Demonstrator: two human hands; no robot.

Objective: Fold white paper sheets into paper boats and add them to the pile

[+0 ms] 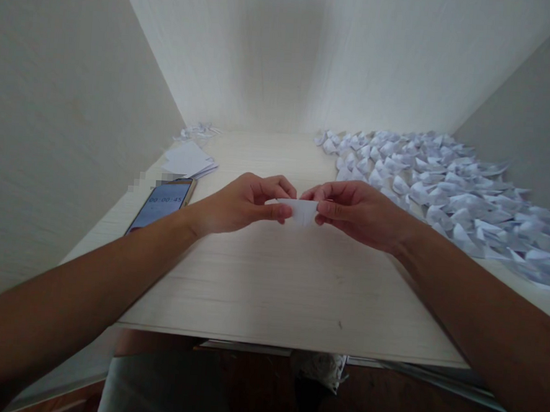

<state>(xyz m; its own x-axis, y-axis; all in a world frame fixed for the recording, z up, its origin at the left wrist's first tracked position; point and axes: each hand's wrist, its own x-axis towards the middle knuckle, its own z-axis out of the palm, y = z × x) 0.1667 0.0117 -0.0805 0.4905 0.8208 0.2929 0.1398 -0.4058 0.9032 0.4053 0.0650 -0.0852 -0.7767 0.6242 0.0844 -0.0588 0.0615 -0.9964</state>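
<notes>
Both my hands meet over the middle of a pale wooden desk (269, 293), pinching one small folded piece of white paper (301, 211) between them. My left hand (242, 203) grips its left end with thumb and curled fingers. My right hand (356, 211) pinches its right end the same way. The paper is held just above the desk surface.
A large heap of several folded white paper shapes (448, 185) covers the right side of the desk. A stack of flat white sheets (188, 159) lies at the back left, with a phone (163, 204) showing a timer in front of it. Walls close in on both sides.
</notes>
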